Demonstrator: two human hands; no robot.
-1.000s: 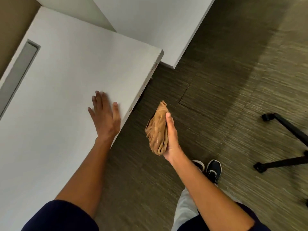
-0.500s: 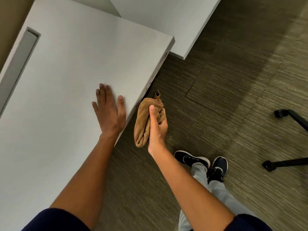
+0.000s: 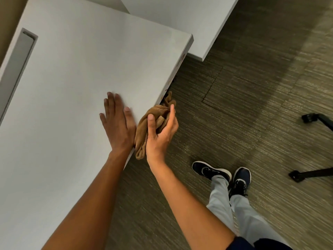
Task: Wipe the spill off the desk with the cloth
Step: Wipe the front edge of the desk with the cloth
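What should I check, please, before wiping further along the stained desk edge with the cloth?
1. Cloth secured in the right hand: ok, thumb on top in a loose grip.
2. Cloth touching the desk edge: ok.
3. Left hand bracing flat on the desktop: ok.
4. Reddish stains remaining farther along the edge: not ok.
5. Desktop free of spill: cannot tell.
6. Shoes clear of the desk: ok.

Left hand [image 3: 119,127] flat on desk [image 3: 72,87]; right hand [image 3: 159,134] presses cloth [image 3: 144,129] against its edge.
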